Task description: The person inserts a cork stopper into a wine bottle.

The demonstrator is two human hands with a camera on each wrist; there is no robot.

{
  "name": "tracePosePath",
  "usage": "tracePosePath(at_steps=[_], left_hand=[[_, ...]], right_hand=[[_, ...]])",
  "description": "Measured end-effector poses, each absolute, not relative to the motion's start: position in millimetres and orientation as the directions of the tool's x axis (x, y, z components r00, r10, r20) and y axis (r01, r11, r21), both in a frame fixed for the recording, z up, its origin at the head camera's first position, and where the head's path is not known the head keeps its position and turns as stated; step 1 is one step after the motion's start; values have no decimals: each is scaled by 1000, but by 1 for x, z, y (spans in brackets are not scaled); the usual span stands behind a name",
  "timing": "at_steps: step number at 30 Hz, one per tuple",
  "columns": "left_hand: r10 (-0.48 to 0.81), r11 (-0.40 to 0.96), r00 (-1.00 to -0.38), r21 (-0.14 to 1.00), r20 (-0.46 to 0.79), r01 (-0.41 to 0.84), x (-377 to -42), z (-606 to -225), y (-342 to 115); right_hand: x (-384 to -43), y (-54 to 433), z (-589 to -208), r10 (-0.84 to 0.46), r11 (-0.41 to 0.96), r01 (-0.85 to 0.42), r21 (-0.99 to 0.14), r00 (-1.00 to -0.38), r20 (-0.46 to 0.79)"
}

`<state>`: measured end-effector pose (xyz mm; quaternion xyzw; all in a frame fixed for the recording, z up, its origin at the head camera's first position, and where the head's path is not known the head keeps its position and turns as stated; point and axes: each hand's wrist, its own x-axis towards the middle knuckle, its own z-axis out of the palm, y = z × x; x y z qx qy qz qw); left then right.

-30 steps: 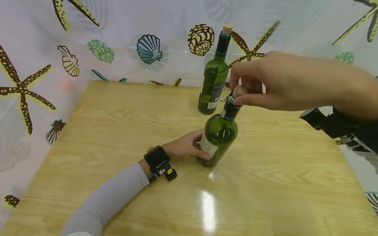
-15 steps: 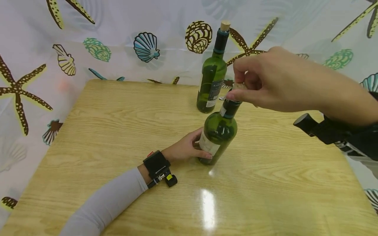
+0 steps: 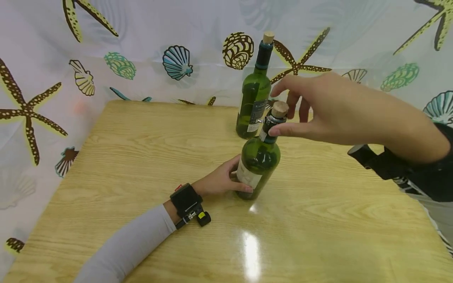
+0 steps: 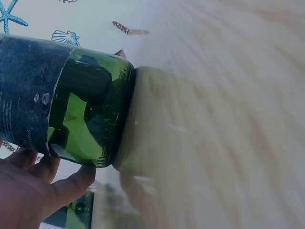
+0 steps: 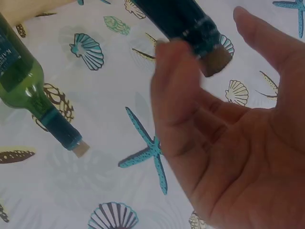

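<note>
A green wine bottle (image 3: 261, 159) with a pale front label stands on the wooden table, a cork (image 3: 280, 109) protruding from its mouth. My left hand (image 3: 223, 177) holds the lower body from the left, fingers and thumb around it. The left wrist view shows these fingers (image 4: 71, 186) against the glass below a dark label. Around the bottle's top, my right hand (image 3: 329, 108) is spread, thumb near the neck and fingers behind the cork. In the right wrist view, a wide gap separates thumb and fingers, with the corked neck (image 5: 178, 21) between them.
Behind stands a second green wine bottle (image 3: 253, 92), with a cork (image 3: 268, 37) in its mouth. A white curtain (image 3: 201, 23) printed with shells and starfish hangs along the table's back and sides. The wooden table (image 3: 148, 145) extends to both sides.
My right thumb and fingers pinched the cork and have since parted from it, exposing it. My left hand keeps its hold low on the bottle.
</note>
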<state>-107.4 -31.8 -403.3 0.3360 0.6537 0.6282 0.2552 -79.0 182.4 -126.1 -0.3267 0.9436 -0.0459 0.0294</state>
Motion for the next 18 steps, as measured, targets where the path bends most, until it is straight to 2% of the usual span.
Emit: tracePosePath(at_steps=[5,8,11,14,18], left_hand=[[688,37,-722,989,78,142,-102,-400,-44],[631,62,-767,978,115,198,-98,-395,-50],[552,67,-801,946,230,318,-91,-382,-53],[466,83,-785,864,407,497,-85,-362,-54],[405,168,-691,694,599,700,-78,-337,-56]], right_hand=[[-72,181,-157,-592,790,-567,-235,-805,-49],[-73,180,-191,-574,765,-545,-345,-818,20],[-72,176,-224,-541,697,-525,-489,-832,122],[-69,169,-247,-510,613,-544,-573,-826,239],[-67,159,-262,-469,572,-581,-580,-811,350]])
